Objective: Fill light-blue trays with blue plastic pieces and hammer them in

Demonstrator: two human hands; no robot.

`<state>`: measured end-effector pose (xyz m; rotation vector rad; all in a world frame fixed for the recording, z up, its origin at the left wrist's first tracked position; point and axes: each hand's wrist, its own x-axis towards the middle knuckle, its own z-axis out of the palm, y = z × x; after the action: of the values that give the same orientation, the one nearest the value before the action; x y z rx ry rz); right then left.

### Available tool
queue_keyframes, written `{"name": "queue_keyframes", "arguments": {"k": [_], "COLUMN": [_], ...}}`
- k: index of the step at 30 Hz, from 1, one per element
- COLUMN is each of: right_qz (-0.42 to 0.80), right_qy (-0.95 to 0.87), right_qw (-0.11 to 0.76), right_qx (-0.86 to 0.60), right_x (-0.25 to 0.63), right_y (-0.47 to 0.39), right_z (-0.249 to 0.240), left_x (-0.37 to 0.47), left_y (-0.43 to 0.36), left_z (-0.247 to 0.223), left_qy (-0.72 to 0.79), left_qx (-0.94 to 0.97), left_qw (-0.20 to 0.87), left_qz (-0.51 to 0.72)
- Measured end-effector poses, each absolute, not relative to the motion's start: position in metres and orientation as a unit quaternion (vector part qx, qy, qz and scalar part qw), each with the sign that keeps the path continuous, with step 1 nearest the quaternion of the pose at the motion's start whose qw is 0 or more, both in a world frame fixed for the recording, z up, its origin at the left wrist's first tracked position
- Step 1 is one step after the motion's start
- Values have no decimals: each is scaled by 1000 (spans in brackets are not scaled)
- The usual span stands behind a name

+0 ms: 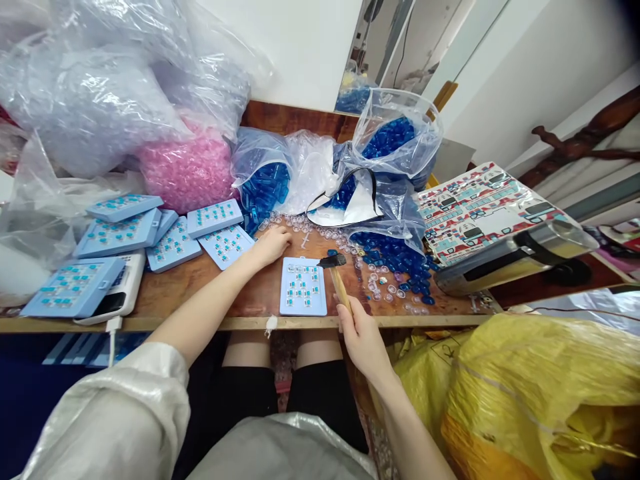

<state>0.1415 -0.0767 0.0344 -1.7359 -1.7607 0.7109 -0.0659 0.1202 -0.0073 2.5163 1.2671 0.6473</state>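
My right hand (361, 332) is wrapped round the wooden handle of a hammer (341, 290). The hammer's dark head is over the upper right corner of a light blue tray (289, 301) that bears small teal and clear pieces. My left hand (273, 243) rests on the wooden table (200, 293), beyond the tray and to its left, near scattered clear round pieces (327, 230). Its fingers are bent and close together, and whatever they may hold is too small to make out.
More blue trays (213, 215) lie at the left, one on a white device (131, 283). Behind are bags of pink pieces (187, 163) and blue pieces (265, 183). Loose blue pieces (407, 263), a metal cylinder (515, 257) and a yellow sack (540, 387) are at the right.
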Motion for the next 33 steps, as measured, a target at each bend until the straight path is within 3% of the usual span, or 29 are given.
{"name": "queue_keyframes", "arguments": {"k": [4,7,13,33], "right_qz": [268,272,273,253], "right_qy": [-650,-643,-641,-670], "right_qw": [290,303,307,296], "right_qx": [-650,-648,-649,-632], "right_x": [145,146,147,132], "right_y": [-79,-80,-83,-69], "right_z": [30,29,28,37], "left_x": [-53,-42,-35,-45], "left_y": [99,73,62,51], "left_z": [12,21,15,3], "left_qy": [426,385,364,427], "left_qx": [835,842,880,833], "left_qw": [203,270,207,206], "left_qz": [284,265,225,285]}}
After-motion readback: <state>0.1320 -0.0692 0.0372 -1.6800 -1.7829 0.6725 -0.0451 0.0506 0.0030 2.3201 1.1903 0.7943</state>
